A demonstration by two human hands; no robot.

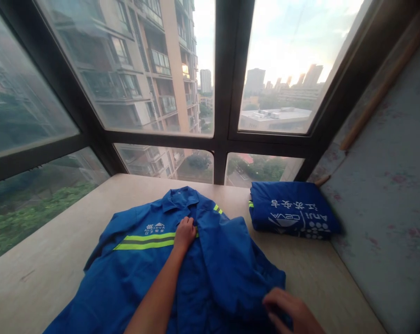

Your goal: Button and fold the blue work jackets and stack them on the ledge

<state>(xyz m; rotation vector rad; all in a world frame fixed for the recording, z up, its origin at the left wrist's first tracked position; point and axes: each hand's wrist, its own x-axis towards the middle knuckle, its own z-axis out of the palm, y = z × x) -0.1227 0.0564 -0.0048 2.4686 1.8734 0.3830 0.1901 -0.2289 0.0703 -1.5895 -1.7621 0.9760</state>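
Observation:
A blue work jacket [150,278] with yellow-green reflective stripes and white printing lies front up, its collar towards the window. At the front opening, just below the collar, my left hand [185,233] pinches the fabric with closed fingers. The jacket's sleeve on the right is bunched over its body. Beside the lower end of that sleeve is my right hand [289,310], slightly blurred, with thumb and fingers curved and apart. Dark blue cloth shows behind the gap between them.
A folded blue garment [293,208] with white lettering lies at the back right, against the patterned wall [387,222]. The pale sill surface [39,246] carries both garments. Dark window frames [227,93] rise behind it. A wooden stick [380,102] leans along the right wall.

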